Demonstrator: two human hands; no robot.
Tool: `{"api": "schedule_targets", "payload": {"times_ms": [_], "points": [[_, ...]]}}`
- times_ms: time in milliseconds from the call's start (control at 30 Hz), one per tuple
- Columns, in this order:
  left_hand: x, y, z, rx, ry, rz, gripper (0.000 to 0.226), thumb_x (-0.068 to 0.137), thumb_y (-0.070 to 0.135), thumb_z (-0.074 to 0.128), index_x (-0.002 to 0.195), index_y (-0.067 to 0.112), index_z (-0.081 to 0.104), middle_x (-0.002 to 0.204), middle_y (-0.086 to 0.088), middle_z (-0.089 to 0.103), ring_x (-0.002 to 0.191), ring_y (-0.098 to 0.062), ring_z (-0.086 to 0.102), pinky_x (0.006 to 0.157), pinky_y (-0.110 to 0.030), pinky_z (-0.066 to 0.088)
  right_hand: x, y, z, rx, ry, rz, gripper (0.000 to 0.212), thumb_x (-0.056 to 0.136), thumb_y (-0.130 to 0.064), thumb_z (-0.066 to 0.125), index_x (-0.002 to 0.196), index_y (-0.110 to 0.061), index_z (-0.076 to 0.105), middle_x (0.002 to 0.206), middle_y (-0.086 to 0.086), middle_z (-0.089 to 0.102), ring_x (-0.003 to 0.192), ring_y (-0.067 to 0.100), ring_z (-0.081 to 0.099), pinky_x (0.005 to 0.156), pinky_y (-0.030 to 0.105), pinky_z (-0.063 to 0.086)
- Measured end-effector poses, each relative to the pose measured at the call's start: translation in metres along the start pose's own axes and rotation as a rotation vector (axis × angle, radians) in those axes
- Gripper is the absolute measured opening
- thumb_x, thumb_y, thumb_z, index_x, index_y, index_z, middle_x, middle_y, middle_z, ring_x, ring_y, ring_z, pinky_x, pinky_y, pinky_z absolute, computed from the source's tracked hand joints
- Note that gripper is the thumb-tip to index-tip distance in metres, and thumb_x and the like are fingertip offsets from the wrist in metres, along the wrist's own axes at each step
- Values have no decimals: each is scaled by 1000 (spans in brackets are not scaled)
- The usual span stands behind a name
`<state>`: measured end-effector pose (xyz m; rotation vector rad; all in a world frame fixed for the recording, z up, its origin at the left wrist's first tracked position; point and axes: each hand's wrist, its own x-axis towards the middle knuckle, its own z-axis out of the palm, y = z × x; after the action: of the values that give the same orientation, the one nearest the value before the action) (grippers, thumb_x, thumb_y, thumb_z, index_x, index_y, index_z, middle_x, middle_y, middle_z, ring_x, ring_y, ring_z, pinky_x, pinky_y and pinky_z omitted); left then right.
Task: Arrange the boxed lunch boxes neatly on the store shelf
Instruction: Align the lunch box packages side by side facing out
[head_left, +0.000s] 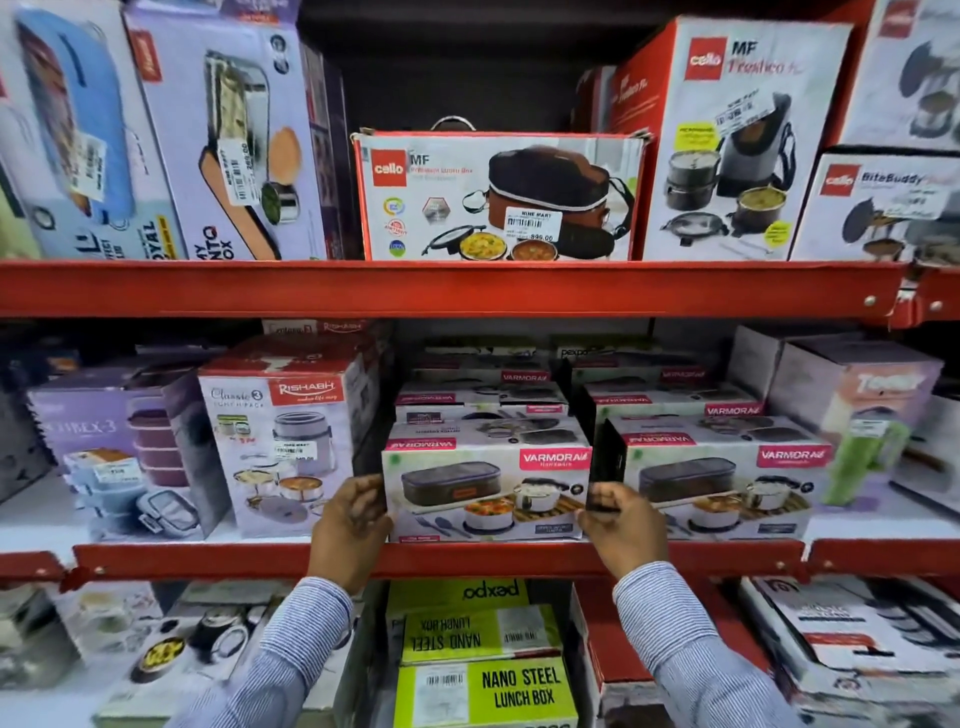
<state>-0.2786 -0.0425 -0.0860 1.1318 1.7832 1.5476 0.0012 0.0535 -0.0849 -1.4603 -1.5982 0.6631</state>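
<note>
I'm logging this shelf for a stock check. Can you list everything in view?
Varmora box: one held, white and pink, middle shelf front; more stacked behind and right.
Rishabh box: one, white and red, middle shelf, left of it.
Cello MF box: one, red-edged, top shelf centre.
Cello boxes: two, red and white, top right.
Nano Steel boxes: green stack, bottom shelf.
Shelf rails: red.
Hands: left and right grip the held box's sides.
</note>
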Motion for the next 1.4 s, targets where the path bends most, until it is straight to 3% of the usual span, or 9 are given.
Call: {"api": "schedule_targets", "payload": {"times_ms": [167, 367, 567, 800, 933, 1000, 1167, 1300, 1400], "points": [[3, -3, 0, -2, 26, -11, 52, 81, -7, 68, 129, 6, 54, 123, -15, 69, 112, -28, 67, 103, -44, 51, -4, 5, 2, -26, -4, -51, 41, 79, -15, 73, 118, -7, 65, 114, 9, 72, 77, 5, 61, 69, 5, 44], [0, -1, 3, 58, 48, 23, 51, 81, 1, 72, 129, 6, 58, 123, -16, 71, 106, -22, 69, 102, -44, 53, -9, 5, 2, -42, 13, -87, 31, 80, -10, 70, 110, -9, 69, 102, 8, 76, 69, 2, 61, 61, 0, 40], [-2, -7, -2, 97, 23, 56, 48, 82, 0, 71, 128, 5, 59, 116, -11, 72, 94, -11, 68, 74, -3, 52, -15, 8, -1, -64, 36, -97, 29, 77, -13, 72, 106, -11, 72, 99, 7, 77, 80, 12, 70, 78, 18, 50], [-17, -4, -7, 163, 202, 140, 41, 80, 13, 75, 120, 18, 65, 109, -8, 76, 95, -19, 71, 95, -45, 57, -32, 11, -11, 39, 47, -93, 33, 77, -16, 73, 110, -15, 71, 105, 2, 75, 91, 13, 71, 89, 34, 57], [-53, 10, 16, 123, 427, 370, 21, 83, 12, 72, 103, 16, 68, 101, -4, 73, 88, -21, 70, 80, -44, 60, -48, 29, -33, 141, 174, -98, 27, 78, -9, 72, 103, -18, 72, 94, -4, 76, 81, -1, 70, 74, 10, 54], [-69, 20, 39, 95, 408, 474, 16, 83, 9, 71, 98, 15, 67, 97, -6, 72, 86, -21, 69, 76, -38, 60, -52, 40, -51, 146, 222, -103, 25, 80, -10, 71, 102, -20, 71, 91, -8, 75, 82, -3, 69, 69, 7, 53], [-102, 43, 112, -38, 225, 516, 8, 81, 23, 68, 88, 23, 72, 89, 11, 75, 85, -3, 71, 77, -14, 55, -37, 78, -102, 173, 363, -139, 19, 82, -21, 67, 100, -25, 69, 94, -1, 75, 84, 11, 71, 78, 34, 59], [-113, 54, 173, 2, 154, 485, 18, 81, 33, 66, 93, 24, 75, 87, 19, 76, 85, 7, 71, 79, -15, 57, -5, 111, -141, 225, 421, -174, 24, 81, -17, 65, 101, -30, 64, 97, 2, 73, 90, 17, 70, 78, 22, 53], [-119, 61, 217, 68, 142, 399, 28, 84, 20, 71, 112, 21, 71, 101, 11, 75, 89, 19, 65, 83, -11, 55, 18, 139, -170, 229, 411, -164, 29, 81, -10, 67, 109, -18, 62, 106, 8, 71, 98, 24, 68, 87, 31, 53]]}}
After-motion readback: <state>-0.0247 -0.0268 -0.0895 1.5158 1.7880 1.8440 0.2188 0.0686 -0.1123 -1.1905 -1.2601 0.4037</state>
